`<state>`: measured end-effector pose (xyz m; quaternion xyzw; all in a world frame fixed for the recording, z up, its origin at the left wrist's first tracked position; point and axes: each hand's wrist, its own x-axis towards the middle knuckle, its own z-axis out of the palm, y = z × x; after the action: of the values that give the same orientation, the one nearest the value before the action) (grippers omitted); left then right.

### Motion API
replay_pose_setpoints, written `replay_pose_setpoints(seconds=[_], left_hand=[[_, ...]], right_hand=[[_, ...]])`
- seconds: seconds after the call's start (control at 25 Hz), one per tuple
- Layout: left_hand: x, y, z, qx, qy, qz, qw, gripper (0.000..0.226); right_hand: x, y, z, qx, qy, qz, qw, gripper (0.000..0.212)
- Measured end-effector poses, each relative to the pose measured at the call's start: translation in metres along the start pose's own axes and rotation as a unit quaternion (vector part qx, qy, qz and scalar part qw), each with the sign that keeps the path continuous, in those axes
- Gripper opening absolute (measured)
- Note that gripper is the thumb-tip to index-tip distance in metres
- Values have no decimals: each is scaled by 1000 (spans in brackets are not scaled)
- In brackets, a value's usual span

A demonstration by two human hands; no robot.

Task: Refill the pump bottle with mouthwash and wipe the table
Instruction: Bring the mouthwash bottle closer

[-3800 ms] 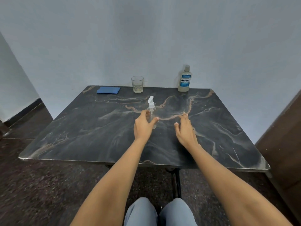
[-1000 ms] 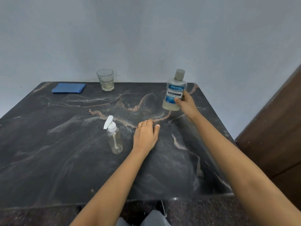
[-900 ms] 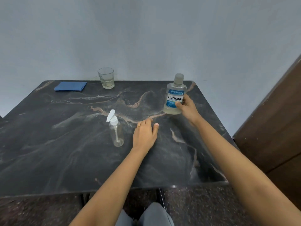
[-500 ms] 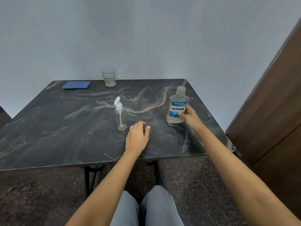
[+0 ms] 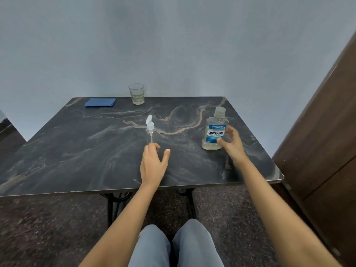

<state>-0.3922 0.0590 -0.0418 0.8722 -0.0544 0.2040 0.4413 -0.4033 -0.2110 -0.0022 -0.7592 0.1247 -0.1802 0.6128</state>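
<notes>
The small clear pump bottle (image 5: 150, 130) with a white pump head stands upright mid-table. My left hand (image 5: 154, 163) lies on the table just in front of it; the fingertips reach its base and hide it, and the thumb is spread off to the right. The mouthwash bottle (image 5: 215, 130), clear with a blue label and pale liquid, stands upright near the table's right edge. My right hand (image 5: 231, 146) is beside it with loose, spread fingers. The thumb tip touches the bottle's front and the fingers stand slightly off its right side.
A folded blue cloth (image 5: 100, 102) lies at the back left of the dark marble table (image 5: 77, 151). A glass (image 5: 136, 94) with a little liquid stands at the back edge by the wall. A brown door (image 5: 327, 132) is close on the right. My knees (image 5: 173, 245) are under the front edge.
My right hand brought the mouthwash bottle from the back edge forward, set it down and loosened its grip. My left hand slid left toward the pump bottle's base. The camera pulled back.
</notes>
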Motion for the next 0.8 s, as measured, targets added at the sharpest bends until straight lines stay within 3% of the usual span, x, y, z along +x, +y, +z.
replay_pose_setpoints(seconds=[0.08,0.12,0.16,0.24,0.32,0.44,0.52,0.8], left_hand=[[9,-11,-7,-16,60,-27,998,47],[16,-15,-10,-27,64,-49,996,58],[23,-17,-11,-41,49,-74,995,70],[36,-19,-10,-70,0,-113,991,87],[44,-21,-7,-98,-32,-118,988,78],[46,-27,-4,-88,-44,-100,990,35],[44,-29,-3,-86,-45,-93,991,23],[43,-28,-1,-74,-40,-89,993,20]], right_hand=[[-33,-3,23,-36,185,-123,974,47],[-49,-7,45,-44,214,-174,960,41],[-60,-13,69,-50,186,-213,958,37],[-67,-32,118,-64,48,-233,969,36],[-57,-52,154,-70,-53,-189,978,43],[-34,-68,190,-23,-83,-104,991,49],[-26,-68,206,-9,-72,-92,993,45],[-25,-54,228,85,34,-77,993,21]])
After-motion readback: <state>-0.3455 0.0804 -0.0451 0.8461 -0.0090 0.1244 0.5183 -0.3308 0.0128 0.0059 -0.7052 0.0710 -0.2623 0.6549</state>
